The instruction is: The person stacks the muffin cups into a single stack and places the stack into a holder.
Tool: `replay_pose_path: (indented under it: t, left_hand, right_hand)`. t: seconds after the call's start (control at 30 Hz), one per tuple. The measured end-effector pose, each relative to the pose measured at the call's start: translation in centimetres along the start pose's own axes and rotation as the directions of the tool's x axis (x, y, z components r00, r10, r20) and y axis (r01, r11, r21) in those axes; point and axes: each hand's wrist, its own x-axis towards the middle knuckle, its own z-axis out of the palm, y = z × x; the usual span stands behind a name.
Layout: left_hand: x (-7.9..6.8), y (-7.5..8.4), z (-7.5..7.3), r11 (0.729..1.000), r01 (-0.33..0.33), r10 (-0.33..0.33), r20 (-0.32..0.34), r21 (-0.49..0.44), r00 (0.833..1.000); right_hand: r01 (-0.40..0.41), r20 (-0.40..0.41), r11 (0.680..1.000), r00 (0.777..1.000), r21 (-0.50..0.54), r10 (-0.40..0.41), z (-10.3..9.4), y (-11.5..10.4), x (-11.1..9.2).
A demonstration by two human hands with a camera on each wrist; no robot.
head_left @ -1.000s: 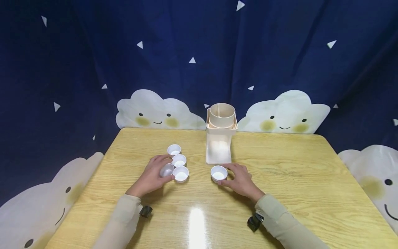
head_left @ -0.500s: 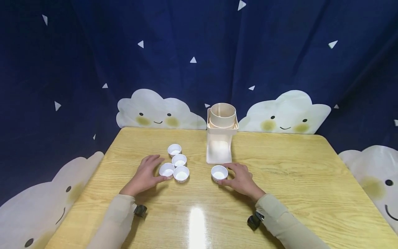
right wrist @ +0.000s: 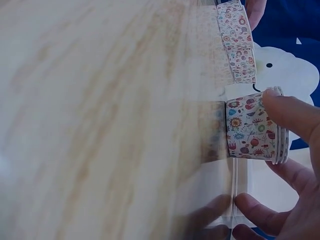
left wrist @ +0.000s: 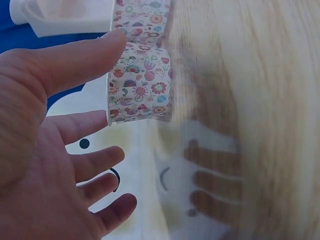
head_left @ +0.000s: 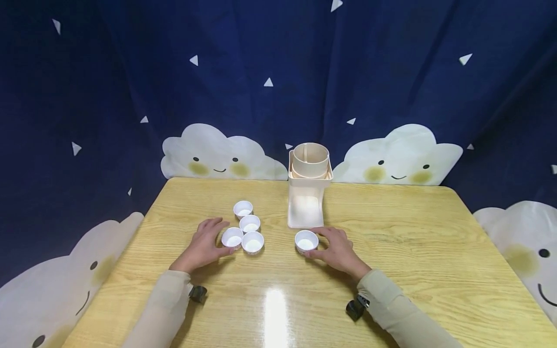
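A navy-blue fabric curtain (head_left: 235, 38) forms the backdrop, bearing large white smiling clouds (head_left: 254, 157). Before it extends a pale yellow wood-grain table (head_left: 417, 241) with rounded far corners. Two forearms in beige cloth sleeves (head_left: 396, 307) reach in from the near edge. Near the table's far edge, around the middle, stands a cream-coloured stand (head_left: 305, 200) with a flat base and a round, open-topped cylinder (head_left: 311, 169) at its top.

The right hand (head_left: 336, 247) grips, between thumb and index finger, a nested stack of floral-printed white paper cups (right wrist: 252, 128); several rims show at its mouth. The stack is upright on the table, just in front of the stand's base. The left hand (head_left: 203, 245) has its fingers extended and spread, thumb and index finger on either side of a single floral-printed white paper cup (head_left: 232, 238); whether the index finger touches it cannot be told. Three similar white cups (head_left: 250, 224) stand upright close by, to the left of the stand. Smallest are a black device (head_left: 197, 294) at each wrist and the curtain's white triangles (head_left: 268, 82).
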Motion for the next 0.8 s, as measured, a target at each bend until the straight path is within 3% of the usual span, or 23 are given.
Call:
replay_pose_path:
  t: [0.43, 0.8]
  left_hand:
    - [0.08, -0.02, 0.17, 0.998, 0.036, -0.035, 0.022, -0.042, 0.999]
    - [0.18, -0.14, 0.35, 0.999, 0.034, -0.035, -0.003, -0.041, 0.999]
  right_hand:
    - [0.013, 0.0, 1.0, 1.0, 0.006, -0.013, 0.16, 0.03, 0.0]
    - [0.007, -0.017, 1.0, 1.0, 0.002, -0.007, 0.11, 0.02, -0.19]
